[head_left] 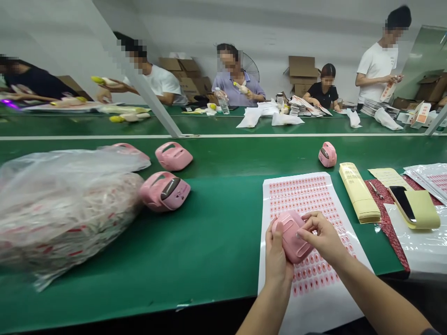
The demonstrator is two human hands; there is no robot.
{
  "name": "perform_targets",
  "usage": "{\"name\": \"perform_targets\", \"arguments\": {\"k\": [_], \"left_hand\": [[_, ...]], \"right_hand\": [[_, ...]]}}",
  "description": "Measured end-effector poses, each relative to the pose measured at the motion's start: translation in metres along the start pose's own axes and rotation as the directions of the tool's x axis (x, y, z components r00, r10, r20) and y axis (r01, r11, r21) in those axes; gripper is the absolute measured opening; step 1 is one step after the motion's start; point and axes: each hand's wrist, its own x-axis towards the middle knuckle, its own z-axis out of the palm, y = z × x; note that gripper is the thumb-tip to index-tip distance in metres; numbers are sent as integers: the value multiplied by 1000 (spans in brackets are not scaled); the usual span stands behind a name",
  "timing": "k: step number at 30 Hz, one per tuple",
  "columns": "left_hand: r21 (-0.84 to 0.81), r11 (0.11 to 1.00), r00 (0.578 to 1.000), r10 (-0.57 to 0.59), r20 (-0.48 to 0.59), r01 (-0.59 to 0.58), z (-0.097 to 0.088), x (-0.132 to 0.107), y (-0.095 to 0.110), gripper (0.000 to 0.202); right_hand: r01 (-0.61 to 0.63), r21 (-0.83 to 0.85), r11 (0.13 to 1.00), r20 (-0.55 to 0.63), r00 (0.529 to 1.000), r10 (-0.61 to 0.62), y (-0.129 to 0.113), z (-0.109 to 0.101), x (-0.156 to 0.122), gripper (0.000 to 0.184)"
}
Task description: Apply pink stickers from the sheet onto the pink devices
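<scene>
At six o'clock, the left hand [277,251] clenched the pink case [291,236], the right hand [323,235] pinching its edge — one slip could have dropped it onto the sticker sheet [267,204].

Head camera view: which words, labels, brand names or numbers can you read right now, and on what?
Nothing can be read: the pink plastic casing in the left hand and right hand shows no text on its visible side; the print on the pink device and the label sheet is too small.
</scene>
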Motion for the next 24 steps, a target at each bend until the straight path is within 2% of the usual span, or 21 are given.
{"name": "perform_targets", "arguments": {"k": [9, 14, 17, 21, 23, 24], "left_hand": [[-31, 999, 1000, -12, -2, 12, 2, -2, 1, 42], [-60, 998, 999, -29, -25, 28, 5, -6, 6, 39], [-75, 997, 999, -34, -36, 32, 6, -8, 7, 39], [-90, 996, 999, -22, -41, 18, 5, -8, 5, 35], [-100, 995, 998, -9, -55, 4, 6, -7, 4, 31], [-110, 994, 998, -13, -64, 6, 7, -7, 5, 28]], "right_hand": [[84, -103, 991, -30, 996, -87, 3, 3, -2, 13], [217, -227, 950, -42, 972, -232, 6, 5, -5, 9], [360, -334, 871, -63, 914, -401, 12, 6, -5, 9], [523, -511, 682, -20, 786, -618, 19, 8, -6, 13], [604, -527, 598, 36, 719, -694, 20, 11, -11, 16], [644, -496, 582, 67, 697, -713, 19, 12, -14, 16]]}}
